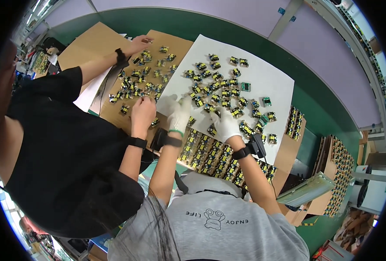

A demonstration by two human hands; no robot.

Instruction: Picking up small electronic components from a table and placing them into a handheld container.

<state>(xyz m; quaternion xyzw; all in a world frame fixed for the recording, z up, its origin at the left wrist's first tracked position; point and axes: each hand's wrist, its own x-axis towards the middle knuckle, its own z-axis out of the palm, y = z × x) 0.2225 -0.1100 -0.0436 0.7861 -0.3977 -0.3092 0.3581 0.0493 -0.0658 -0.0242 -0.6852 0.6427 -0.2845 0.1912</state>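
Observation:
My left hand, in a white knit glove with a green cuff, hovers at the left edge of a white sheet. Its fingers are smeared by motion, so what they hold, if anything, cannot be made out. My right hand, also gloved in white, reaches into scattered small circuit boards with yellow-wrapped transformers. The right fingers are bent and closed at one of these boards, partly hiding it. Just below my hands, closer to my body, panels of the same boards lie in neat rows.
To my left a co-worker in a black shirt has one hand near more loose boards on brown cardboard. A few green boards lie among the others. Stacked board panels and a greenish tray stand at right.

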